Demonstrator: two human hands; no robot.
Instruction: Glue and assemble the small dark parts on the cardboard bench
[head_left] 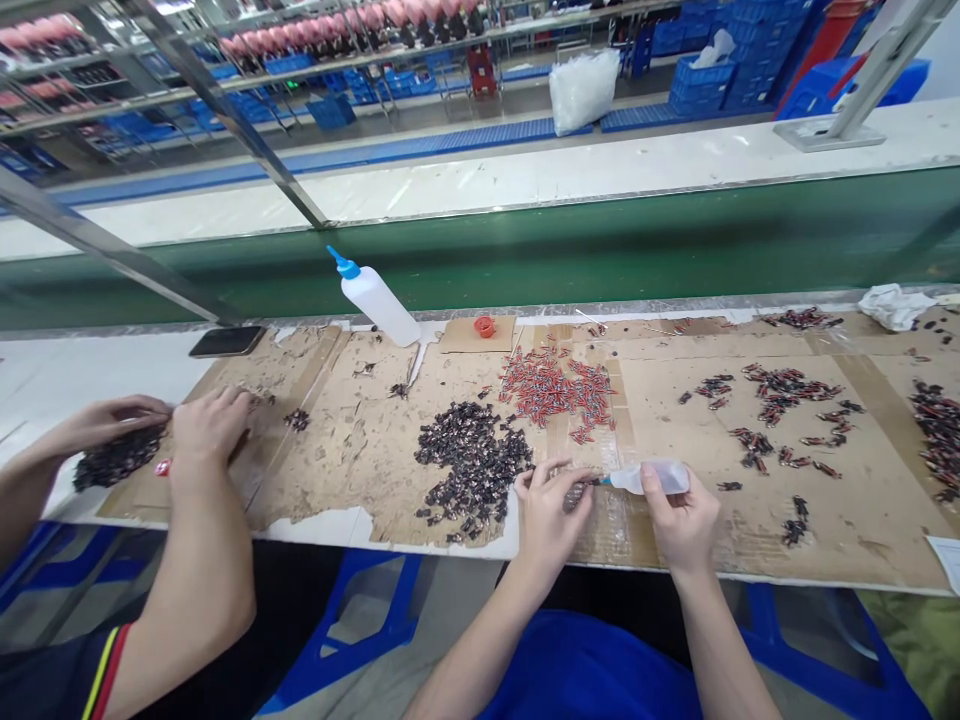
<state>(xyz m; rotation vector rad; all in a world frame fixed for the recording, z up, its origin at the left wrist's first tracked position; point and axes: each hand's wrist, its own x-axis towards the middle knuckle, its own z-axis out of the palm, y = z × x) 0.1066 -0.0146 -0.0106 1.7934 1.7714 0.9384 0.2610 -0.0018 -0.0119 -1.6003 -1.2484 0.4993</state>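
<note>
My right hand (684, 518) is closed around a small translucent squeeze bottle (666, 477), lying nearly level with its blue nozzle pointing left. Beside it, my left hand (553, 508) is closed, with small dark parts (587, 483) at its fingertips, right by the nozzle tip. Their exact kind is too small to make out. A heap of small black parts (472, 460) lies to the left of my left hand. Behind it is a pile of red and silver parts (555, 388). Several clusters of red-and-black pieces (787, 390) are spread out on the right.
Worn cardboard (337, 430) covers the bench. A larger white bottle (379, 305) with a blue nozzle leans at the back, near a red cap (485, 326) and a phone (227, 341). At left, a co-worker's hands (206, 430) work over another black heap (120, 457). A metal post (232, 120) rises behind.
</note>
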